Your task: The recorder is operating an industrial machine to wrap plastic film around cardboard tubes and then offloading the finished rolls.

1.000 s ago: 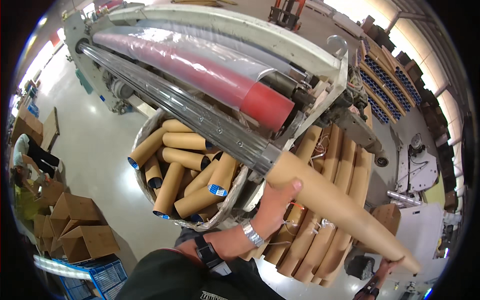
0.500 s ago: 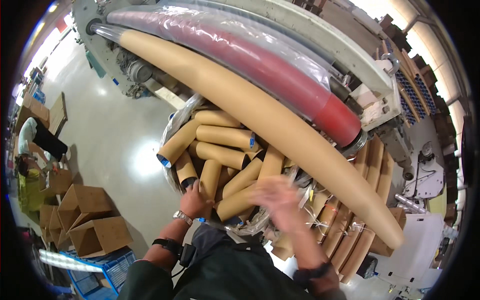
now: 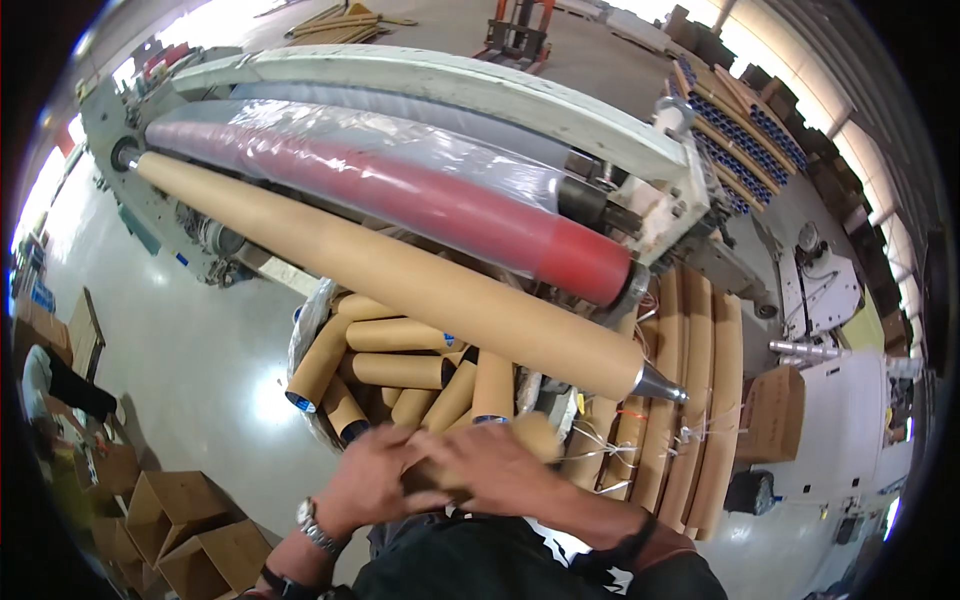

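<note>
A short brown cardboard tube (image 3: 541, 437) is held low in front of me, slightly blurred. My right hand (image 3: 490, 467) wraps over it from above. My left hand (image 3: 385, 470) grips its near end, fingers meeting those of the right. Just beyond is a pile of similar short tubes (image 3: 398, 370), some with blue marks at their ends, in a bin lined with clear plastic (image 3: 312, 310). Above the pile, a long brown tube (image 3: 400, 280) sits on a metal shaft (image 3: 662, 386) whose pointed tip shows at the right.
Behind the long tube lies a red roll (image 3: 480, 220) under clear film, mounted in a pale machine frame (image 3: 420, 75). Long brown tubes (image 3: 690, 400) lie bundled at right beside a carton (image 3: 772, 412). Open cartons (image 3: 180, 515) stand at lower left, near another person (image 3: 60, 385).
My hands have come together from apart and now hold a short tube. The long tube sits further left on its shaft, baring the metal tip. My view has shifted.
</note>
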{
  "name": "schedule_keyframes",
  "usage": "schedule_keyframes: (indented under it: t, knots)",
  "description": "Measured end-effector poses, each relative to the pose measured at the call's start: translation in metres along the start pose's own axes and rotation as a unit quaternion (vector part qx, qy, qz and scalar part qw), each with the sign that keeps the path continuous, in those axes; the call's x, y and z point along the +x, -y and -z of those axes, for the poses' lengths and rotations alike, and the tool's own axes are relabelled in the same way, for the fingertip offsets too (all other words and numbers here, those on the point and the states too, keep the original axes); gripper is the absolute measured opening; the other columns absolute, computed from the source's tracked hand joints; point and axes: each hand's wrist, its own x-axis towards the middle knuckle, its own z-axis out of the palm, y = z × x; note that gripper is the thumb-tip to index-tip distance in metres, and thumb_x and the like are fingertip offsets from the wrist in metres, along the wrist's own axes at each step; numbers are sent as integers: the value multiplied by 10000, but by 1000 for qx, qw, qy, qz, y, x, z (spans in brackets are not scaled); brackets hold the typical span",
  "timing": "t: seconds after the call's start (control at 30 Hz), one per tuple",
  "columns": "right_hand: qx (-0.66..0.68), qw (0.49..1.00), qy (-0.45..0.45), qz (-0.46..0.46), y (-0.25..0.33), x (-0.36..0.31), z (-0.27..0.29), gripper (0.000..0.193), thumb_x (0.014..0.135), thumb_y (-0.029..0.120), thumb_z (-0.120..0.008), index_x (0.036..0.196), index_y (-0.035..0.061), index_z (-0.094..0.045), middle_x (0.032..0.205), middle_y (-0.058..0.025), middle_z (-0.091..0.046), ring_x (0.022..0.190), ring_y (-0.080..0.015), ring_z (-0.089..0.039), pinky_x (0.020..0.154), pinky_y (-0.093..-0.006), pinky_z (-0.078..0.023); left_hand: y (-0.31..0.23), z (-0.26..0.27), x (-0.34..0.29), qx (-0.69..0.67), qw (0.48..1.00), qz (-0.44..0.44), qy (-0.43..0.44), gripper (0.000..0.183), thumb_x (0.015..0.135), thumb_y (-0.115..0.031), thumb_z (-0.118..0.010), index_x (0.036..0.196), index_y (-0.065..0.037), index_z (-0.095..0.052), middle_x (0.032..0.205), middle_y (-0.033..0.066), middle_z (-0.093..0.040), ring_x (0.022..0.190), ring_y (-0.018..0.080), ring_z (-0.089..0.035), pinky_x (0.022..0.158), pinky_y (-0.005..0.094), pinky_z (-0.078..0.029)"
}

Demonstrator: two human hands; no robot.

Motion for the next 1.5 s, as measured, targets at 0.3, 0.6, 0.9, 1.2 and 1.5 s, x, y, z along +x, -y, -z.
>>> schedule_keyframes:
  t: [0.3,0.6,0.9,1.2,1.5]
  knots:
    - [0,869,-182,-460,-67,-272,59,832,510,193,-856,1236,41,-480,1160,-183,-561,1054,-363,-548,953,-448,-428,17,14,164,259,944,-150,-137,781,513,-169,-825,1228,-92,-521,1223,110,-518,1176,333,-469,1037,462,-345]
    - [-153,940,-170,-253,-107,-136,99,851,540,241,-847,1251,24,-432,1129,-161,-540,1019,-342,-546,908,-440,-427,229,206,82,426,862,66,-265,603,622,-80,-736,1187,-113,-529,1284,116,-494,1261,328,-418,1032,438,-330]
    - [-200,949,-92,-225,-22,193,121,727,607,308,-826,1161,18,-455,1045,-167,-555,975,-331,-570,816,-423,-451,253,213,81,334,906,35,-257,558,694,-78,-664,1230,-164,-533,1339,93,-463,1313,296,-374,1093,527,-235]
    - [-223,932,-199,-205,30,278,99,944,562,319,-860,1336,30,-402,1265,-199,-494,1160,-382,-472,992,-476,-361,300,213,-85,-33,967,-38,-248,718,776,-258,-719,1390,-68,-397,1429,225,-363,1299,387,-387,1068,432,-345]
    - [-192,924,-228,-241,102,554,90,820,586,320,-835,1258,38,-460,1105,-168,-556,1040,-360,-543,880,-455,-444,485,306,-342,-94,875,388,-273,577,759,-191,-754,1279,-111,-517,1186,151,-573,988,278,-620,831,387,-513]
